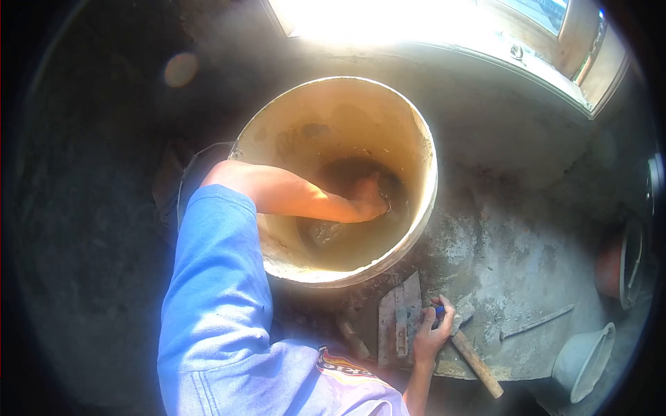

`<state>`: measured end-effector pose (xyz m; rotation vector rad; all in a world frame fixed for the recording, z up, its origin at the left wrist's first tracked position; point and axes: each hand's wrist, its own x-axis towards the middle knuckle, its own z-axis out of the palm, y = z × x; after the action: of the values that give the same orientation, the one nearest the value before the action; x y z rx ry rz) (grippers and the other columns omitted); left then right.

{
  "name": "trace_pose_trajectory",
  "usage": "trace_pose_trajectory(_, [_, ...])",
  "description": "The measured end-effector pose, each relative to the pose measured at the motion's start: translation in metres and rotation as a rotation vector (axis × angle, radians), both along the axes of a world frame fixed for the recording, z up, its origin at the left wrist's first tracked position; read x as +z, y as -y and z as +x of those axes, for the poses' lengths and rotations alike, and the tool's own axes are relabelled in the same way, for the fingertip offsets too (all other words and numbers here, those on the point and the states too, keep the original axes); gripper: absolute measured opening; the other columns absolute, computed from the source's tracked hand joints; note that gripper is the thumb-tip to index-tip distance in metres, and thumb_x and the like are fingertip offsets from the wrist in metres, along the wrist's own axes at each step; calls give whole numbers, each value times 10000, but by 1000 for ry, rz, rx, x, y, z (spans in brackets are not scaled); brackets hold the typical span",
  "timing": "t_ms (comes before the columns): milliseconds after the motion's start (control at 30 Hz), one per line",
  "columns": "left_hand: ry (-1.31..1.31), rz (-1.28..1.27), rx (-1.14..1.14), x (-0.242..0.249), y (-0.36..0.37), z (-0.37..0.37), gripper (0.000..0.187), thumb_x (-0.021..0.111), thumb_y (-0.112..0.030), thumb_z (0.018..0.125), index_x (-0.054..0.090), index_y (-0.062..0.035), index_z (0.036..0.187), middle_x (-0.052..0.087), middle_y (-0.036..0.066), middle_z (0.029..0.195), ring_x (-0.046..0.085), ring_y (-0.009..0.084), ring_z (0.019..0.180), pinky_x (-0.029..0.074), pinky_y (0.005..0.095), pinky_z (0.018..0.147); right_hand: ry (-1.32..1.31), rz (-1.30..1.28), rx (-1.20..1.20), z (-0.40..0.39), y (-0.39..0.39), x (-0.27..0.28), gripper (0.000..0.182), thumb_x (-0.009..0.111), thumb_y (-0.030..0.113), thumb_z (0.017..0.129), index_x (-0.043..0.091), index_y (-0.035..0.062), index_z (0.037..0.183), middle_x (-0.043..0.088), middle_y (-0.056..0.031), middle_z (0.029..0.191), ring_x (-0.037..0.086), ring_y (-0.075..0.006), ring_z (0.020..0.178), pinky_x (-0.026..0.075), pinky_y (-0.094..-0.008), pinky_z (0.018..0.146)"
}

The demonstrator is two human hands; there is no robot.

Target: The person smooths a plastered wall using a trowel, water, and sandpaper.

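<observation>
My left arm, in a blue sleeve, reaches down into a large, pale yellowish bucket (333, 104). My left hand (371, 199) is at the murky water (347, 253) in the bottom. Its fingers are bent down and mostly hidden, so what they hold, if anything, does not show. Outside the bucket, at the lower right, my right hand (435, 328) is closed around a small blue object (439, 312), largely covered by the fingers. Beside that hand lie a flat trowel (400, 315) and a hammer (477, 362) with a wooden handle.
A thin metal bar (538, 322) lies on the dusty grey surface (510, 243). Farther right are a tilted whitish bucket (584, 362) and a reddish container (614, 263). A bright window frame (555, 76) stands beyond the big bucket. A wire handle (186, 170) hangs at its left.
</observation>
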<state>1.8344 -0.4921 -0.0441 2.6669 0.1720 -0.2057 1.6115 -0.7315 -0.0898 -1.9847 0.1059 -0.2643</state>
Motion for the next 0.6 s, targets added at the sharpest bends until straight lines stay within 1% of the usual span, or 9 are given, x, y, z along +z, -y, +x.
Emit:
trace_pose_trajectory(67, [-90, -22, 26, 19, 5, -4, 687, 697, -409, 719, 489, -21, 1246, 585, 199, 1188, 550, 339, 1139, 439, 402, 973, 13, -12, 1, 1, -1, 5, 297, 502, 135, 952, 499, -11, 1211, 576, -113, 1042, 586, -155, 752, 471, -288, 670])
trace_pose_trajectory(133, [-42, -53, 34, 12, 4, -5, 664, 732, -375, 705, 502, -42, 1231, 593, 190, 1167, 562, 336, 1111, 449, 410, 950, -74, 83, -43, 2, -4, 13, 300, 552, 183, 928, 522, -23, 1143, 590, -171, 1005, 571, -319, 944, 438, -415, 851])
trace_pose_trajectory(267, [14, -96, 40, 0, 0, 0, 672, 785, -337, 669, 514, -60, 1218, 599, 186, 1141, 576, 331, 1076, 459, 415, 921, -72, 71, -37, 0, -2, 14, 300, 550, 189, 932, 522, -21, 1145, 588, -169, 1007, 573, -314, 941, 442, -412, 845])
trace_pose_trajectory(300, [19, -97, 35, 4, -1, 2, 672, 785, -337, 669, 514, -60, 1218, 599, 186, 1141, 576, 331, 1076, 459, 415, 921, -58, 68, -34, 0, -2, 15, 298, 550, 186, 932, 522, -20, 1145, 588, -168, 1006, 574, -312, 937, 443, -409, 843])
trace_pose_trajectory(367, [-25, -73, -10, 14, -5, 5, 703, 770, -369, 669, 512, -3, 1210, 589, 217, 1165, 553, 348, 1131, 432, 403, 967, -39, 61, -39, -1, -2, 22, 296, 550, 184, 932, 522, -19, 1145, 588, -167, 1004, 575, -309, 934, 444, -407, 841])
trace_pose_trajectory(400, [-18, -78, -16, 18, -7, 6, 703, 770, -369, 669, 512, -3, 1210, 589, 217, 1165, 553, 348, 1131, 432, 403, 967, -59, 121, -43, -1, -2, 31, 293, 552, 176, 930, 522, -18, 1147, 588, -165, 1006, 576, -304, 932, 447, -402, 838])
trace_pose_trajectory(467, [-5, -138, -29, 28, -12, 10, 664, 784, -304, 663, 521, 3, 1190, 588, 219, 1169, 555, 344, 1133, 431, 402, 964, -66, 179, -45, 0, -1, 36, 291, 554, 168, 927, 521, -18, 1148, 588, -164, 1007, 577, -300, 931, 449, -397, 834])
trace_pose_trajectory(533, [35, -163, -27, 44, -17, 13, 631, 774, -274, 671, 525, 3, 1180, 595, 213, 1148, 563, 335, 1116, 437, 396, 953, 10, 68, -43, -1, 4, 30, 284, 555, 148, 923, 522, -15, 1153, 588, -160, 1008, 577, -293, 928, 454, -392, 825])
trace_pose_trajectory(600, [76, -183, -21, 72, -21, 9, 599, 764, -243, 678, 529, 3, 1171, 602, 207, 1127, 571, 326, 1099, 443, 389, 942, 38, 56, -32, 0, 4, 33, 282, 553, 144, 923, 522, -13, 1156, 586, -158, 1011, 577, -291, 927, 456, -391, 820])
